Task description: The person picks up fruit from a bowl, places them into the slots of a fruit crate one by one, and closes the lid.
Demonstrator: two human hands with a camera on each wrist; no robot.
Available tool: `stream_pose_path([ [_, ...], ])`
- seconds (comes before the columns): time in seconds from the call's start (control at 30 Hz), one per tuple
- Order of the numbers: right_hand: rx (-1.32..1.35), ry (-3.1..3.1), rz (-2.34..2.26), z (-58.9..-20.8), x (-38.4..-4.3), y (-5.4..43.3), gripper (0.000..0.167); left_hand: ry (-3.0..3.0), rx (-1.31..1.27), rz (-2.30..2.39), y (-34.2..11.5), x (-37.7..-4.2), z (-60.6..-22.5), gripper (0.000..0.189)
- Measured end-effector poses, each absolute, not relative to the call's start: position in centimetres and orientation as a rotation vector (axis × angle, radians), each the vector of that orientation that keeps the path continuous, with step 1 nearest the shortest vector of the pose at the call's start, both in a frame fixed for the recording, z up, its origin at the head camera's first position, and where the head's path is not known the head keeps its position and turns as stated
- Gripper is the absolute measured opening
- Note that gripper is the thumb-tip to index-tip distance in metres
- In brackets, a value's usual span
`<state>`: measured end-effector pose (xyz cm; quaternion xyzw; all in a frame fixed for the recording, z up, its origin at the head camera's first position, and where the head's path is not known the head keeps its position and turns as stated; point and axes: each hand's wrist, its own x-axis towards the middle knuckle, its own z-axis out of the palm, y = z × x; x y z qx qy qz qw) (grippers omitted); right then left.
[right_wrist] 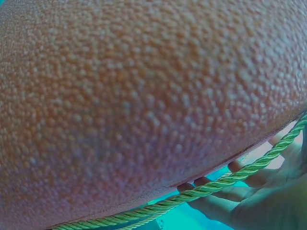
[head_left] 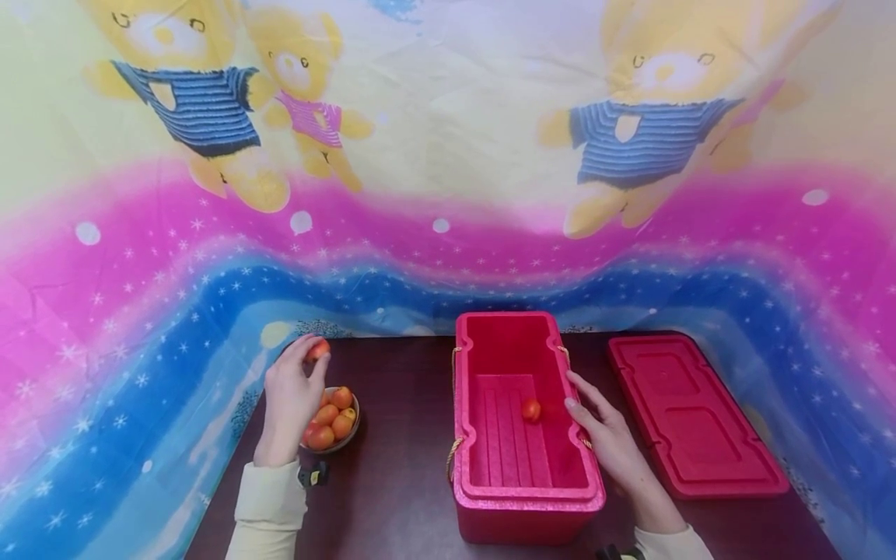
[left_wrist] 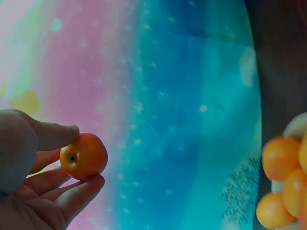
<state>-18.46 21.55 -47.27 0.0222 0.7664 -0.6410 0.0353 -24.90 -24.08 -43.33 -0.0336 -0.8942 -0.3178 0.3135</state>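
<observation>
Between thumb and fingertips, my left hand point(head_left: 290, 397) pinches a small, round orange-red fruit point(left_wrist: 84, 155), its dark stem pit showing in the left wrist view. Just below and to the right of that hand stands a small bowl point(head_left: 359, 424), heaped with several similar fruits point(head_left: 327, 414). A red foam box point(head_left: 525, 493) stands lidless near the middle of the table, and one orange-red fruit point(head_left: 531, 410) lies on its ribbed floor. My right hand point(head_left: 612, 443) rests against the box's right wall with fingers extended, near the twisted gold rope handle point(right_wrist: 192, 194).
The box's red lid point(head_left: 700, 420) lies flat to the right of my right hand. Dark tabletop point(head_left: 399, 435) stretches between bowl and box. A cloth printed with teddy bears point(head_left: 434, 140) hangs behind and along both sides of the table.
</observation>
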Motion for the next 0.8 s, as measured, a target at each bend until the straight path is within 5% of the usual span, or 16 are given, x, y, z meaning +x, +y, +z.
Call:
stream_pose_path([
  [0.8,0.075,2.343,-1.97,-47.3,-18.5,21.6,0.06,-2.274,-0.39,-1.14,-19.2,-25.7,-37.8,0.032],
])
